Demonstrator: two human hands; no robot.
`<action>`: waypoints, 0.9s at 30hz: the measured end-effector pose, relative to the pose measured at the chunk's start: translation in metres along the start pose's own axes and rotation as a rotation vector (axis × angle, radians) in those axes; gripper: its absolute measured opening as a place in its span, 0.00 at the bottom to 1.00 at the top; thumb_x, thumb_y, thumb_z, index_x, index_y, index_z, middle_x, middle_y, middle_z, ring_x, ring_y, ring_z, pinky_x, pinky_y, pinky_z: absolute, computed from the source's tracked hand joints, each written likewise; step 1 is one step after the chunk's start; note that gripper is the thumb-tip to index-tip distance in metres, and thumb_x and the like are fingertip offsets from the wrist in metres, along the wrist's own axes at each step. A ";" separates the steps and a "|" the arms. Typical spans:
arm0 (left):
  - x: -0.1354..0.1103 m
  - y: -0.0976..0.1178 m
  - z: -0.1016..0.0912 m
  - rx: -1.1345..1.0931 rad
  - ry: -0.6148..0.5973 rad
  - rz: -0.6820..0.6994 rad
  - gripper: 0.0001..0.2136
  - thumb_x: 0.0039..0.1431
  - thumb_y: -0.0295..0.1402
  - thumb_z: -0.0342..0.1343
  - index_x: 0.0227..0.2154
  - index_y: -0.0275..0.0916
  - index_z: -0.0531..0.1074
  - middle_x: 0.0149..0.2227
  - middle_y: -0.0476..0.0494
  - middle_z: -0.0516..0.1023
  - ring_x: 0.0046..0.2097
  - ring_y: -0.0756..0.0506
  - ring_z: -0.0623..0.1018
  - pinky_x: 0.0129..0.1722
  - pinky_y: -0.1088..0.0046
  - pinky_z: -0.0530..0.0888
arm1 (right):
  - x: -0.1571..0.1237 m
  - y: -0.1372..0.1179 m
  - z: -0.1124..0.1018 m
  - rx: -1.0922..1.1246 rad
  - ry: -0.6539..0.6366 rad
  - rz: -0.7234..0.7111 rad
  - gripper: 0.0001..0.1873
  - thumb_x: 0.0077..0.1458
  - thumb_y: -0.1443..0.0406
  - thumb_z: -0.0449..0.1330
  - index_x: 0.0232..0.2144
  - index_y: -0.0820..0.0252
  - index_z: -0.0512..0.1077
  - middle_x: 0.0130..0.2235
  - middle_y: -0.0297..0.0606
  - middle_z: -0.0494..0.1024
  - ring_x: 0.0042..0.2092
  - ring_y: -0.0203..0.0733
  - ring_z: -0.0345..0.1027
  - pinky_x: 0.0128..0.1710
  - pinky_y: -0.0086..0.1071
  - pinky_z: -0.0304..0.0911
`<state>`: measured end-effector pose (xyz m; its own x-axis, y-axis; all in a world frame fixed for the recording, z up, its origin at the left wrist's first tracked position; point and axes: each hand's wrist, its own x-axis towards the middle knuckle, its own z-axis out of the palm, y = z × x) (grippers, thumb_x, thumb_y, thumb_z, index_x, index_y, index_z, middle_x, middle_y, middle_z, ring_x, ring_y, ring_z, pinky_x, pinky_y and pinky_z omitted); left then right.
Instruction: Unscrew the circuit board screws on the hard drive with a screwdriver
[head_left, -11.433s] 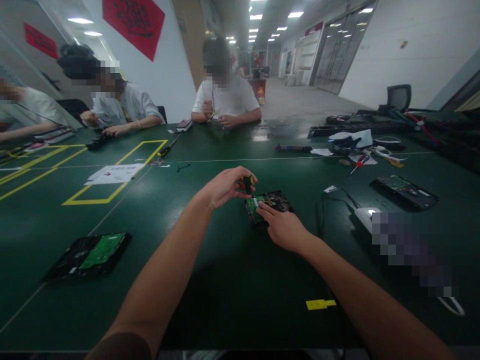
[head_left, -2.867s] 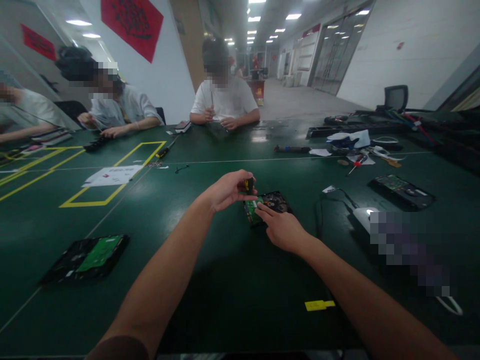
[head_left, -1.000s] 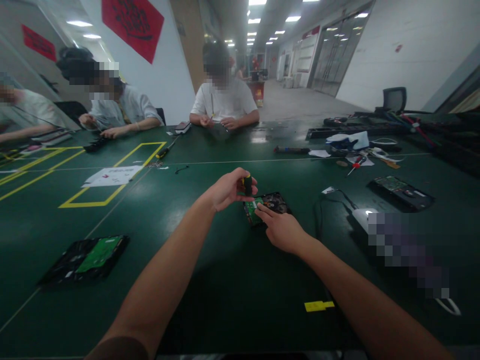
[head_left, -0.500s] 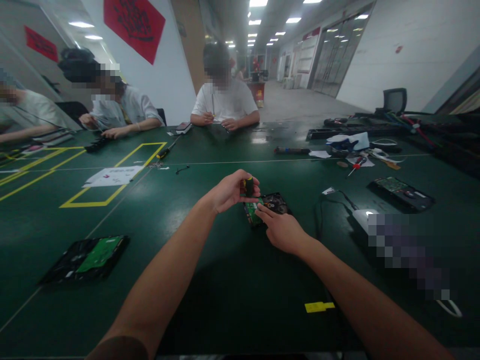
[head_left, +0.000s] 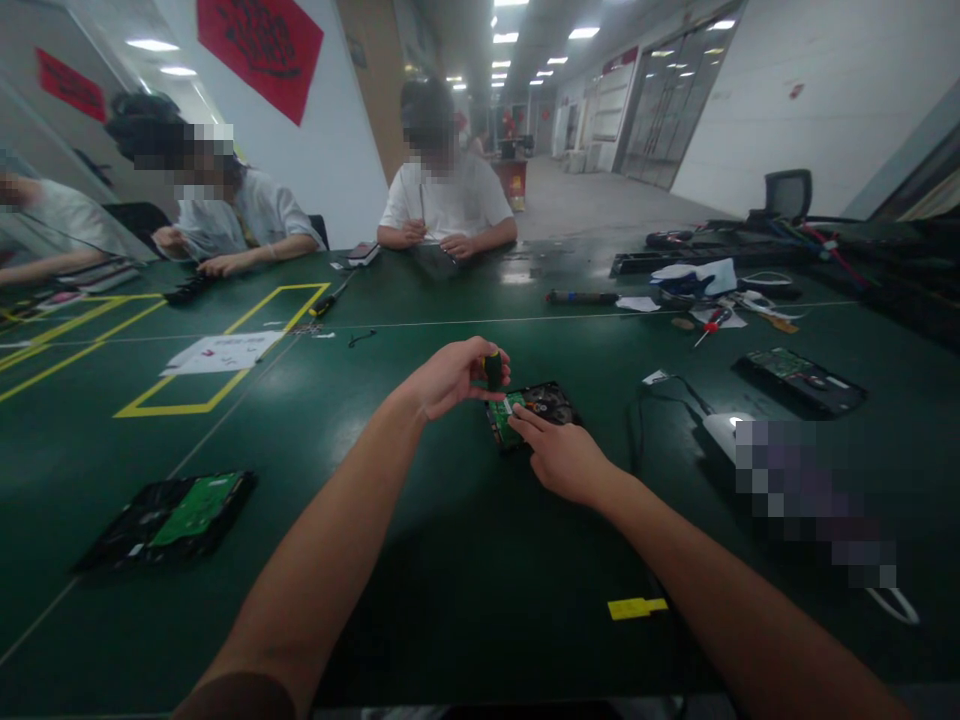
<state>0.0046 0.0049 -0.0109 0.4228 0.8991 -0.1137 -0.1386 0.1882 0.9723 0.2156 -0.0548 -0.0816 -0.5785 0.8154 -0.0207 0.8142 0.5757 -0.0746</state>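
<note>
I see a big green table [head_left: 450, 520] with yellow tape [head_left: 176, 409] stuck on the left in a long box shape. White paper [head_left: 221, 352] lies over part of the box, and a yellow and black screwdriver [head_left: 328, 298] lies by its far right corner. One hard drive [head_left: 553, 402] sits in the middle, another drive [head_left: 169, 515] on the near left, and a third drive [head_left: 801, 380] on the right. I spot a red screwdriver [head_left: 714, 322] by a crumpled cloth [head_left: 696, 277] on the far right. A yellow tag [head_left: 630, 609] lies near me.
</note>
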 end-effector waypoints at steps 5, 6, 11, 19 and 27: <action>-0.001 0.001 0.003 0.087 0.050 0.065 0.12 0.55 0.39 0.59 0.35 0.34 0.75 0.37 0.38 0.76 0.41 0.42 0.75 0.42 0.54 0.78 | 0.000 0.000 -0.002 0.008 -0.004 0.003 0.35 0.59 0.67 0.50 0.68 0.54 0.55 0.72 0.41 0.48 0.47 0.52 0.75 0.43 0.44 0.70; -0.001 0.001 0.004 0.096 0.059 0.066 0.11 0.55 0.39 0.60 0.34 0.34 0.75 0.37 0.38 0.76 0.41 0.42 0.75 0.41 0.55 0.78 | -0.001 0.000 -0.002 0.005 0.002 0.002 0.35 0.59 0.67 0.50 0.68 0.53 0.55 0.73 0.40 0.47 0.47 0.52 0.75 0.43 0.44 0.70; -0.002 0.001 0.006 0.101 0.081 0.050 0.11 0.55 0.39 0.59 0.33 0.34 0.74 0.37 0.38 0.76 0.40 0.42 0.76 0.41 0.57 0.78 | -0.001 0.001 0.001 -0.005 -0.006 0.014 0.36 0.58 0.67 0.50 0.69 0.53 0.54 0.73 0.41 0.47 0.48 0.52 0.75 0.43 0.44 0.70; 0.002 -0.001 0.006 0.100 0.143 0.047 0.15 0.55 0.41 0.51 0.32 0.33 0.75 0.36 0.36 0.79 0.41 0.40 0.77 0.39 0.61 0.77 | -0.003 0.000 -0.002 -0.016 0.011 -0.010 0.35 0.58 0.67 0.50 0.68 0.55 0.55 0.72 0.40 0.49 0.50 0.52 0.74 0.45 0.43 0.70; -0.001 -0.002 0.013 0.109 0.029 0.033 0.16 0.58 0.44 0.54 0.33 0.34 0.75 0.37 0.37 0.78 0.42 0.41 0.77 0.39 0.62 0.77 | -0.003 0.000 -0.001 -0.014 0.013 -0.012 0.35 0.58 0.67 0.50 0.68 0.55 0.55 0.72 0.41 0.49 0.51 0.51 0.74 0.45 0.42 0.70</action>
<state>0.0163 -0.0016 -0.0098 0.3936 0.9153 -0.0858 -0.0527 0.1156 0.9919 0.2172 -0.0568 -0.0803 -0.5879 0.8089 -0.0067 0.8077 0.5865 -0.0604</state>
